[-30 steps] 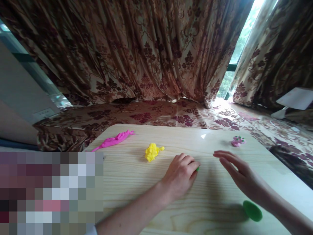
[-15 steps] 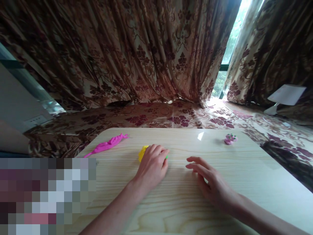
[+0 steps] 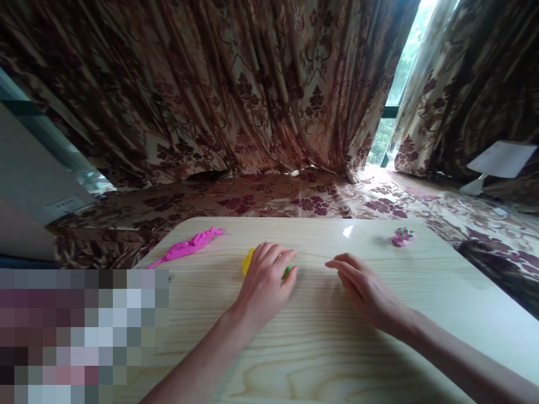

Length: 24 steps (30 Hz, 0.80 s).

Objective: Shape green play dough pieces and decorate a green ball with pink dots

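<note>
- We see the left hand (image 3: 267, 276) low over the wooden table (image 3: 295, 362), back of the hand uppermost; its thumb and forefinger stand apart at the tips, with a small green piece (image 3: 288, 272) showing in the gap between them; we cannot tell whether the grip is clamped on that piece or merely rests about it.
- We find a yellow piece (image 3: 247, 262) on the table, just beside the left hand on its far left side; the hand hides most of it, so we cannot tell whether the two touch.
- We see the right hand (image 3: 368, 289) apart from the left, its fingers loosely bent and pointing towards the green piece; we make out nothing in its grasp, and its thumb is hard to see.
- We have a long bright pink piece (image 3: 189, 246) lying slantwise near the table's left edge; a pale pink piece with green dots (image 3: 404, 237) sits near the far right corner, well apart from both hands.
- Beyond the table we see a flower-patterned cloth (image 3: 269, 196), a brown patterned curtain (image 3: 252, 84), a bright strip of window (image 3: 406, 70) and, at the right, a white lamp (image 3: 503, 158).
</note>
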Each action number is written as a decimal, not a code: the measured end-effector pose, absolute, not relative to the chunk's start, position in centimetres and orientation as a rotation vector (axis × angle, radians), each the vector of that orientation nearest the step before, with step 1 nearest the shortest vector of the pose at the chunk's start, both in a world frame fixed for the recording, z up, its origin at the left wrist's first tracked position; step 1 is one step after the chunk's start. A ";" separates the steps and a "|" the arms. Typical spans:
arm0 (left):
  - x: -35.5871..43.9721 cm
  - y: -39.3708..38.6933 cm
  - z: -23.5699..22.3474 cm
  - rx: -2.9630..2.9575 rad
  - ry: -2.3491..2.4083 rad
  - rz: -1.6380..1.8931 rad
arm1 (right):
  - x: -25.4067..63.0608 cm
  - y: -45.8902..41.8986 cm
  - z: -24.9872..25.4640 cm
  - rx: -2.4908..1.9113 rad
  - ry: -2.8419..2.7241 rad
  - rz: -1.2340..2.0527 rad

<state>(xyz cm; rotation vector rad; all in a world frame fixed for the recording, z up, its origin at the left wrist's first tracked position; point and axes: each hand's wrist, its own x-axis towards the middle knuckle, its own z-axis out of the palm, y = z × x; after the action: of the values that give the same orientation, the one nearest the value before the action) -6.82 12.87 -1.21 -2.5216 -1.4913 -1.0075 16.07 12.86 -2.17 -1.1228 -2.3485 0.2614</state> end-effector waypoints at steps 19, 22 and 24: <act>-6.3 12.4 -0.9 -2.505 -1.448 -1.359 | 19.1 15.0 -3.5 -1.406 -2.494 -0.044; -6.0 12.2 -0.6 -2.517 -1.446 -1.362 | 19.5 10.7 -3.4 -1.247 -2.633 0.001; -5.8 12.1 -0.4 -2.534 -1.426 -1.355 | 17.8 9.9 -3.3 -1.193 -2.655 0.017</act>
<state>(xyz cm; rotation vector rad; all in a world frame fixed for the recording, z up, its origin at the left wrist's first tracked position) -5.78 12.07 -0.44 -2.5336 -1.4262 -1.3552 17.85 9.91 -3.31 -1.1928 -2.6550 0.0173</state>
